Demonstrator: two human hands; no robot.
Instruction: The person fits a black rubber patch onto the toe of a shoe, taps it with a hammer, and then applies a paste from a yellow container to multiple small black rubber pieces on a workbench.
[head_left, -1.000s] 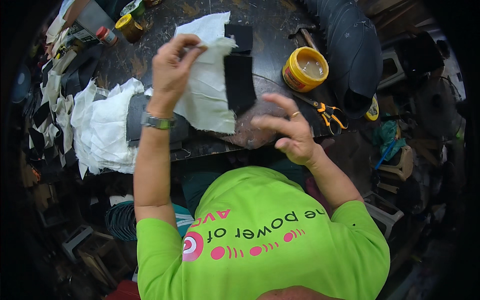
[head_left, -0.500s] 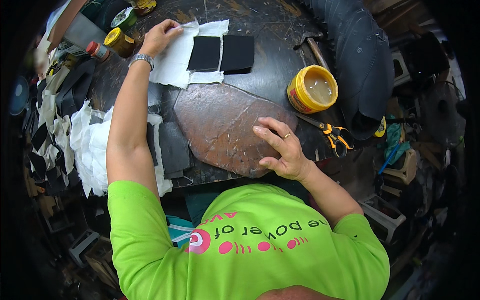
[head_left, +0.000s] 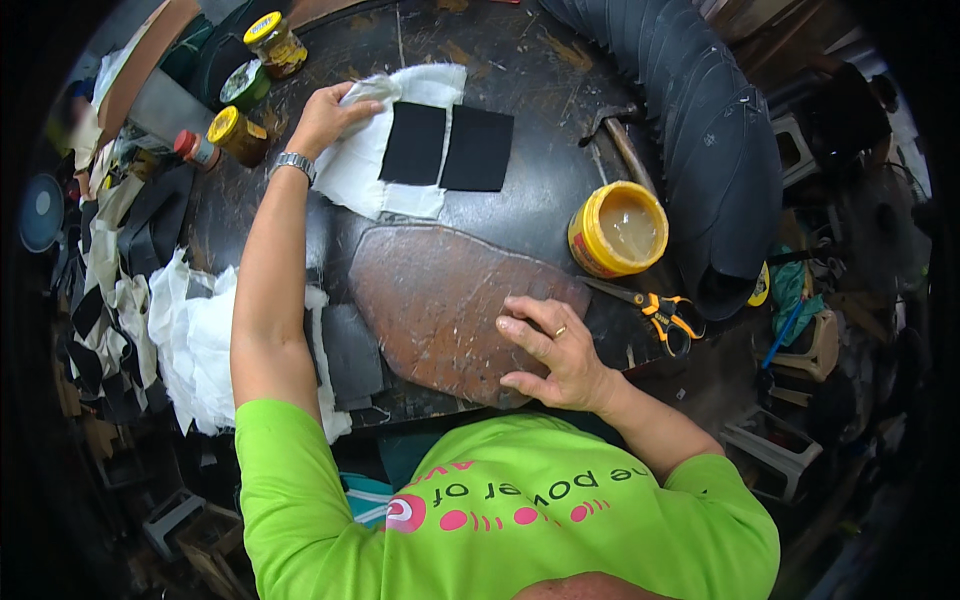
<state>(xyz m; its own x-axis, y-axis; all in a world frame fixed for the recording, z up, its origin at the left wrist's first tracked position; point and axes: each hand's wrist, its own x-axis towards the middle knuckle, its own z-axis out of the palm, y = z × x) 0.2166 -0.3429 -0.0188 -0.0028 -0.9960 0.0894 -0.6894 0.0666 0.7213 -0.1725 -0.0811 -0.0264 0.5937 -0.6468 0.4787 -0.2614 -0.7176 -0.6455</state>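
Observation:
My left hand (head_left: 333, 117) is at the far left edge of a white cloth piece (head_left: 352, 160), closed on its bunched edge. On the white cloth lies a black rectangular piece (head_left: 413, 145), and a second black piece (head_left: 478, 150) sits just right of it, partly over the cloth's edge. Over the near right part of a worn brown slab (head_left: 440, 300) is my right hand (head_left: 565, 355), fingers apart and slightly bent, holding nothing. Whether its fingertips touch the slab I cannot tell.
Right of the slab are a yellow tub of pale paste (head_left: 620, 235), orange-handled scissors (head_left: 665, 318) and a hammer (head_left: 625, 150). A large black roll (head_left: 710, 150) lines the right side. Several jars, including a yellow-lidded one (head_left: 237, 135), stand far left. White cloths (head_left: 195, 340) lie near left.
The view has shifted, so the tabletop appears lower. My left hand stays at the cloth's far left edge, which is now more bunched. The right hand remains over the slab.

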